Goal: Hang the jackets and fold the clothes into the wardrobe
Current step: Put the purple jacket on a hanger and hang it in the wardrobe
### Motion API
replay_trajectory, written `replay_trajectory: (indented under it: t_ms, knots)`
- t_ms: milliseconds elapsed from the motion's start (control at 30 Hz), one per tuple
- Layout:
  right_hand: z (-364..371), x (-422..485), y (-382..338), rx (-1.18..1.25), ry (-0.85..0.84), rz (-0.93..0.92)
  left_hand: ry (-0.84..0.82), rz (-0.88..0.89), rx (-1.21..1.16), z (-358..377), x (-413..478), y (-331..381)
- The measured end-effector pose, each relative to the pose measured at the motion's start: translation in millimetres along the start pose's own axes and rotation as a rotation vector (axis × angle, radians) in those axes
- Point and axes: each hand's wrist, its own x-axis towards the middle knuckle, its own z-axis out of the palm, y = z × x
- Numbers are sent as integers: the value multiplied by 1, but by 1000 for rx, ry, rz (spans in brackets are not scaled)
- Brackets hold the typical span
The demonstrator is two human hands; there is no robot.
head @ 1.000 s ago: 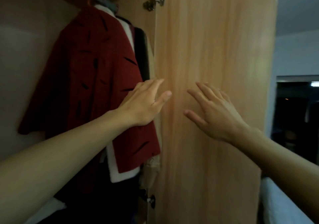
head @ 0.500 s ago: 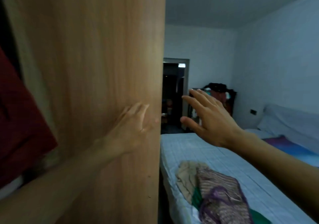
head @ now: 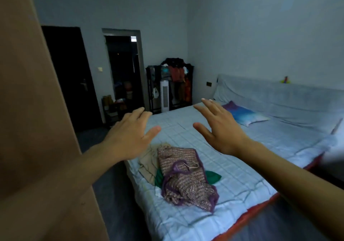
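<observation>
Both the left hand [head: 128, 138] and right hand [head: 221, 129] hover spread wide and empty above a crumpled purple-trimmed woven garment [head: 184, 181] heaped on the pale checked bed [head: 251, 166].

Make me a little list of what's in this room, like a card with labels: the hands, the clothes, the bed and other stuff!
left hand: open, fingers spread, holding nothing
right hand: open, fingers spread, holding nothing
clothes pile: loose on the near part of the bed, below the hands, not folded
top garment: purple-trimmed woven piece, over a tan piece and a green one
bed: pale checked cover
pillow: blue and purple, at the far end
wardrobe door: wooden panel at the left edge
clothes rack: full, by the far wall
</observation>
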Motion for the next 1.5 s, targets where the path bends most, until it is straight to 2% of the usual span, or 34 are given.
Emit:
replay_trajectory:
  t_ms: [233,433,567,800,1100,1233,1333,1500]
  knots:
    - [11,-11,124,5,7,86,-33,58,-27,66,78,82]
    - [52,-19,198,47,-56,150,-132,22,-75,142,123,117]
    - [92,-15,221,136,-97,177,-169,-13,-124,188,147,124]
    - [173,22,249,152,-220,160,-206,-41,-199,261,208,99]
    - [231,105,304,53,-317,181,-213,-96,-340,336,295,47]
    - [267,130,321,123,-360,221,-220,-106,-360,367,322,31]
    - [300,141,331,155,-421,187,-218,-132,-379,388,339,17]
    - [346,173,365,267,-488,176,-222,-246,-353,416,367,6]
